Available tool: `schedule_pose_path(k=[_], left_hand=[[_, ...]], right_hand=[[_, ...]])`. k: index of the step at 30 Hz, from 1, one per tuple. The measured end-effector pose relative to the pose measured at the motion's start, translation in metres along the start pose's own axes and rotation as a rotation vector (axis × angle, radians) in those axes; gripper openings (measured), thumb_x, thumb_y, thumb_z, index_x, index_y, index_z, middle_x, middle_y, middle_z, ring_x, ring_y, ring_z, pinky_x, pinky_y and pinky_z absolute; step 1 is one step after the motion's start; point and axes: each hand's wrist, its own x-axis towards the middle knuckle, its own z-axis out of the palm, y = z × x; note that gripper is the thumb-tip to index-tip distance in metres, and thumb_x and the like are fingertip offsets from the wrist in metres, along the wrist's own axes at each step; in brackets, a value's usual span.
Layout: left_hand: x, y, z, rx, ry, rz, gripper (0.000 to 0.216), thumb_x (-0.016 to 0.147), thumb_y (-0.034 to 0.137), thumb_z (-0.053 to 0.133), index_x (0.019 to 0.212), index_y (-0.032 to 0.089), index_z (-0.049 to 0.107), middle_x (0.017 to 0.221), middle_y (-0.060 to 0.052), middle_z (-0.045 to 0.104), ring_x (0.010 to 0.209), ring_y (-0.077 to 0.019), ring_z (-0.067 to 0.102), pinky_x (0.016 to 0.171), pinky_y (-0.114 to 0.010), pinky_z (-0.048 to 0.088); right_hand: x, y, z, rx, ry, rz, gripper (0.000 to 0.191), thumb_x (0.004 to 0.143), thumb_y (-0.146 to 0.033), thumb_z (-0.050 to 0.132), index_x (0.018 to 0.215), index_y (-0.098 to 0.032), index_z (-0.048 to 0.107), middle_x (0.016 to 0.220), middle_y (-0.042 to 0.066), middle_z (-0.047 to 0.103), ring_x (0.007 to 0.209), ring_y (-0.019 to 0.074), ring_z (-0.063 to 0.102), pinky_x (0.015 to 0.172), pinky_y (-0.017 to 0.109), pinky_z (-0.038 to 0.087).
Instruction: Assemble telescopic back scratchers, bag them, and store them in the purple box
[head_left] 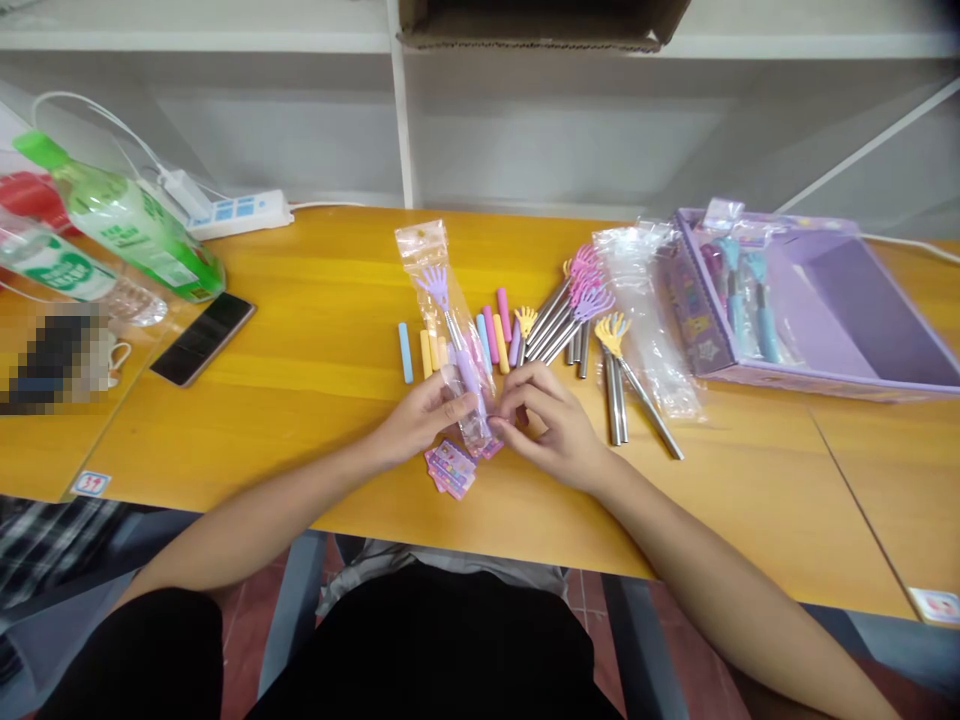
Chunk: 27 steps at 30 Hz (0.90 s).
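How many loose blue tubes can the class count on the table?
2: one blue tube left of the clear bag, a second blue tube along its right edge. More may be hidden under the bag.

Cardboard box [525, 40] cut off by top edge, print on pink cards [452, 469] too small to read

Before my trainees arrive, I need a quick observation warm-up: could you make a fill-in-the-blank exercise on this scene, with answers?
1. The left hand holds a clear bag containing a back scratcher whose claw is ____.
2. Among the short coloured tubes, the one farthest left is ____.
3. The cap of the bottle nearest the power strip is ____.
4. From the wearer's viewpoint, the open box stands to the ____ of both hands.

Missing words: purple; blue; green; right.
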Motion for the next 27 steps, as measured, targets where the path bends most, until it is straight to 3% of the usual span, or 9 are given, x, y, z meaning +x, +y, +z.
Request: schedule_pose_path(k=[6,11,14,17,22,27], left_hand=[[-0.0010,-0.0017,-0.0004,-0.013,-0.024,-0.066,0.064,0.077,0.031,0.097,0.128,0.022,0.059,0.120,-0.009,0.076,0.103,-0.0229,0.076,0.092,-0.039,0.063],[0.0008,-0.0030,-0.0035,0.128,0.034,0.006,0.048,0.082,0.034,0.092,0.119,0.019,0.065,0.113,-0.010,0.078,0.101,-0.0222,0.076,0.094,-0.038,0.062],[0.0019,-0.0015,-0.0046,0.122,0.033,-0.025,0.050,0.082,0.035,0.092,0.120,0.018,0.065,0.113,-0.011,0.079,0.101,-0.0238,0.077,0.092,-0.040,0.063],[0.0020,-0.0001,-0.0043,0.107,0.014,-0.050,0.051,0.082,0.037,0.092,0.120,0.017,0.065,0.106,-0.010,0.080,0.094,-0.0237,0.078,0.086,-0.039,0.064],[0.0004,0.0013,-0.0033,0.090,-0.024,-0.057,0.047,0.084,0.037,0.091,0.117,0.018,0.064,0.098,-0.008,0.079,0.081,-0.0205,0.076,0.071,-0.033,0.063],[-0.0010,0.0034,-0.0035,0.091,-0.041,-0.052,0.044,0.087,0.037,0.088,0.119,0.019,0.063,0.101,-0.007,0.077,0.084,-0.0199,0.075,0.071,-0.031,0.061]], right_hand=[[-0.0002,0.0000,-0.0004,0.025,-0.002,0.072,0.011,0.103,-0.028,0.068,0.095,-0.024,0.063,0.103,0.007,0.063,0.087,0.0187,0.063,0.072,0.034,0.055],[-0.0035,0.0003,0.0039,0.131,-0.023,0.215,0.019,0.104,-0.036,0.068,0.093,-0.024,0.059,0.086,0.002,0.066,0.071,0.0147,0.061,0.065,0.030,0.052],[-0.0047,0.0026,0.0061,0.370,-0.014,0.376,0.023,0.102,-0.040,0.072,0.108,-0.024,0.057,0.086,-0.001,0.067,0.067,0.0129,0.065,0.061,0.028,0.056],[-0.0031,0.0066,0.0060,0.594,-0.045,0.483,0.038,0.096,-0.042,0.080,0.122,-0.024,0.058,0.085,-0.003,0.067,0.063,0.0128,0.068,0.056,0.027,0.058],[-0.0003,0.0097,0.0054,0.694,-0.095,0.540,0.031,0.094,-0.045,0.082,0.099,-0.020,0.066,0.073,-0.002,0.070,0.056,0.0118,0.068,0.055,0.026,0.059],[0.0005,0.0077,0.0064,0.741,-0.105,0.554,0.033,0.096,-0.049,0.081,0.101,-0.019,0.067,0.071,-0.002,0.072,0.057,0.0132,0.070,0.057,0.027,0.062]])
